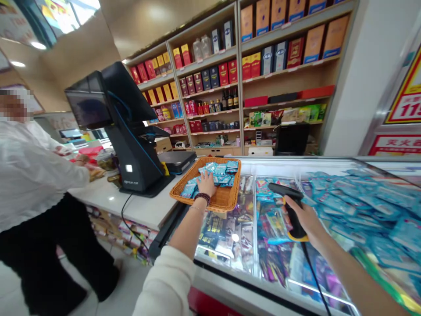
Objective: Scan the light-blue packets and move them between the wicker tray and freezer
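L hand (207,184) was in the wicker basket (225,201), fingers spread on top of the blue pkts (226,179); couldn't tell if the tips pinched any. Basket sat at the near end of the glass-top case (226,237), next to the counter (154,206) w/ the POS terminal (131,145). R hand (307,221) held the scanner (294,215) above the case, fingers wrapped round the handle, cord (312,267) hanging down. More blue packs (355,206) heaped on R side, on or under glass unclear. Person in white top (36,166) stood far L.
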`<state>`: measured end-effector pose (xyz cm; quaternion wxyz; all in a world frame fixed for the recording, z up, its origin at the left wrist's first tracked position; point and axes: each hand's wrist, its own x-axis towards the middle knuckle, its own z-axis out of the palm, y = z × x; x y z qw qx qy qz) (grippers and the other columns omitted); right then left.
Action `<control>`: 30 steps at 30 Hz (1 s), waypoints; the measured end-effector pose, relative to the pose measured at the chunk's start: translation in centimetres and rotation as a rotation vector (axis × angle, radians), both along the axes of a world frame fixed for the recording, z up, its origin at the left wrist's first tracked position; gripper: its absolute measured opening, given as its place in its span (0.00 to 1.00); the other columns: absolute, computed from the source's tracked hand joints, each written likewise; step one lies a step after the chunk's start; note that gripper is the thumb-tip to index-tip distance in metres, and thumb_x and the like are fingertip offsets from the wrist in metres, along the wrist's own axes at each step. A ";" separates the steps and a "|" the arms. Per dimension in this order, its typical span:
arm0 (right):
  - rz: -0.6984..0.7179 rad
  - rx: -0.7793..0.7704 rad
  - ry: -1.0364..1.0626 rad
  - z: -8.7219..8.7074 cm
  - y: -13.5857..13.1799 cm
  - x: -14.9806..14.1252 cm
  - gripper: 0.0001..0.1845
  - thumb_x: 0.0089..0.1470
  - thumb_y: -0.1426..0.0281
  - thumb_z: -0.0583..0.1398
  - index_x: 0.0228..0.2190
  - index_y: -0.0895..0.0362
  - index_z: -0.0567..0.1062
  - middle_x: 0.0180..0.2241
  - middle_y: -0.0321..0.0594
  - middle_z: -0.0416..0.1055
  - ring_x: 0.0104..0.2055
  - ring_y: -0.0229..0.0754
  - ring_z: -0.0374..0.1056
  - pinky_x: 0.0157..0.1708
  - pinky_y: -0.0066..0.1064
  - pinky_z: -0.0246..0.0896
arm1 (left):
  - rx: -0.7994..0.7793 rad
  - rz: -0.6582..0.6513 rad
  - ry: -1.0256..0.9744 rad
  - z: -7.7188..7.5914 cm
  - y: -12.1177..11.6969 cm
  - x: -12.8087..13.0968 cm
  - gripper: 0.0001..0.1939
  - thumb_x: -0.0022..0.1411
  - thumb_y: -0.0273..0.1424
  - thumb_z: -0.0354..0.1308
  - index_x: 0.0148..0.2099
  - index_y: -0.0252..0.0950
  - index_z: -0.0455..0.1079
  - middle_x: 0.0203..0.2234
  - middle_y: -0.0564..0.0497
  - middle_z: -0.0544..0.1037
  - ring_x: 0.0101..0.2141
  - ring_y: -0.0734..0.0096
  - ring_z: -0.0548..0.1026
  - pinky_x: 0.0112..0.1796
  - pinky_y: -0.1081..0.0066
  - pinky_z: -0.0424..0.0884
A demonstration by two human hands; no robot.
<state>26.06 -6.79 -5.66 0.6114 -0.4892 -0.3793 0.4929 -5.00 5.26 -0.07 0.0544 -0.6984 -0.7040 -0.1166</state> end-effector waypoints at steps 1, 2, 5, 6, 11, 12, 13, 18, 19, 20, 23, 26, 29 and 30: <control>-0.011 -0.001 0.009 0.0 -0.1 0.3 0.23 0.46 0.50 0.70 0.33 0.55 0.74 0.19 0.32 0.70 0.13 0.35 0.61 0.10 0.29 0.57 | -0.022 -0.005 -0.002 0.4 0.3 -0.1 0.33 0.62 0.27 0.61 0.68 0.35 0.62 0.69 0.30 0.60 0.69 0.41 0.57 0.64 0.39 0.54; -0.023 -0.002 0.010 0.0 -0.2 0.5 0.23 0.47 0.51 0.70 0.34 0.55 0.74 0.19 0.31 0.70 0.13 0.36 0.61 0.10 0.29 0.57 | -0.048 -0.013 -0.010 0.7 0.6 -0.1 0.29 0.62 0.25 0.60 0.65 0.32 0.66 0.65 0.28 0.66 0.66 0.40 0.63 0.62 0.40 0.57; -0.045 -0.012 -0.011 0.0 -0.2 0.7 0.22 0.48 0.51 0.70 0.34 0.55 0.74 0.19 0.31 0.70 0.13 0.35 0.61 0.10 0.29 0.58 | -0.081 -0.070 -0.032 1.1 0.6 0.3 0.18 0.63 0.23 0.58 0.55 0.29 0.76 0.52 0.27 0.78 0.56 0.42 0.75 0.57 0.48 0.66; -0.039 -0.016 -0.016 -0.1 -0.2 0.6 0.23 0.48 0.50 0.70 0.33 0.55 0.74 0.19 0.32 0.70 0.13 0.35 0.60 0.10 0.28 0.58 | -0.075 -0.099 -0.035 1.0 0.4 0.6 0.16 0.63 0.24 0.58 0.53 0.30 0.78 0.50 0.28 0.80 0.55 0.44 0.77 0.57 0.51 0.68; -0.021 -0.001 -0.003 0.0 -0.2 -0.2 0.27 0.40 0.47 0.72 0.29 0.56 0.74 0.19 0.32 0.69 0.13 0.35 0.61 0.09 0.28 0.56 | -0.021 -0.233 -0.150 0.3 -1.0 1.8 0.16 0.66 0.26 0.58 0.52 0.41 0.81 0.48 0.38 0.83 0.53 0.51 0.78 0.57 0.57 0.70; -0.020 0.004 -0.002 0.0 -0.2 -0.3 0.28 0.40 0.46 0.72 0.29 0.56 0.74 0.19 0.32 0.69 0.13 0.35 0.61 0.09 0.28 0.56 | 0.022 -0.265 -0.213 0.4 -1.3 2.1 0.18 0.65 0.23 0.56 0.52 0.41 0.81 0.49 0.40 0.83 0.54 0.53 0.78 0.58 0.57 0.69; -0.020 0.007 -0.002 -0.1 -0.2 -0.4 0.28 0.40 0.46 0.72 0.29 0.56 0.74 0.19 0.32 0.69 0.13 0.35 0.61 0.10 0.28 0.56 | 0.076 -0.312 -0.288 0.5 -1.5 2.4 0.21 0.64 0.20 0.53 0.51 0.41 0.81 0.49 0.42 0.83 0.54 0.55 0.77 0.59 0.58 0.68; -0.023 0.029 0.015 -0.8 0.2 0.0 0.27 0.42 0.46 0.71 0.32 0.56 0.75 0.20 0.32 0.69 0.13 0.35 0.61 0.09 0.28 0.55 | 0.409 -0.577 -0.639 0.9 -3.4 6.1 0.24 0.57 0.13 0.51 0.35 0.42 0.84 0.60 0.50 0.75 0.61 0.58 0.69 0.65 0.53 0.61; -0.021 0.029 0.013 -1.0 0.3 0.2 0.27 0.42 0.46 0.71 0.32 0.55 0.75 0.20 0.32 0.70 0.13 0.35 0.61 0.09 0.28 0.54 | 0.456 -0.574 -0.703 0.6 -3.8 7.3 0.24 0.57 0.12 0.51 0.34 0.42 0.84 0.61 0.51 0.74 0.63 0.56 0.67 0.66 0.51 0.60; -0.017 0.026 0.004 -1.1 0.4 0.4 0.27 0.43 0.46 0.71 0.32 0.55 0.75 0.20 0.32 0.70 0.13 0.35 0.61 0.09 0.28 0.54 | 0.478 -0.558 -0.774 0.2 -4.3 8.4 0.24 0.56 0.12 0.51 0.33 0.42 0.84 0.62 0.51 0.73 0.63 0.56 0.66 0.65 0.50 0.60; -0.017 0.022 -0.067 -1.1 0.4 1.1 0.27 0.43 0.46 0.70 0.30 0.55 0.75 0.19 0.32 0.70 0.12 0.36 0.61 0.09 0.29 0.55 | 0.411 -0.530 -0.992 -1.6 -5.2 11.6 0.25 0.52 0.11 0.50 0.35 0.40 0.84 0.62 0.50 0.72 0.61 0.56 0.68 0.64 0.52 0.62; -0.001 0.040 -0.153 -0.9 0.3 1.7 0.26 0.44 0.45 0.69 0.27 0.55 0.72 0.18 0.32 0.69 0.12 0.35 0.60 0.10 0.29 0.56 | 0.281 -0.486 -1.125 -3.5 -5.4 13.6 0.24 0.51 0.12 0.50 0.34 0.38 0.83 0.61 0.46 0.72 0.60 0.56 0.70 0.65 0.54 0.61; 0.003 0.064 -0.189 -0.5 -0.1 1.9 0.27 0.45 0.44 0.68 0.26 0.54 0.71 0.18 0.31 0.68 0.12 0.35 0.60 0.10 0.29 0.56 | 0.161 -0.464 -1.184 -5.1 -5.1 14.3 0.21 0.57 0.15 0.49 0.34 0.37 0.83 0.56 0.44 0.76 0.60 0.56 0.71 0.65 0.55 0.60; -0.003 0.074 -0.197 -0.3 -0.2 1.9 0.27 0.45 0.44 0.68 0.26 0.54 0.72 0.18 0.31 0.68 0.12 0.35 0.60 0.10 0.28 0.56 | 0.140 -0.466 -1.201 -5.5 -5.0 14.4 0.20 0.60 0.18 0.49 0.34 0.37 0.82 0.54 0.44 0.77 0.60 0.56 0.70 0.65 0.55 0.60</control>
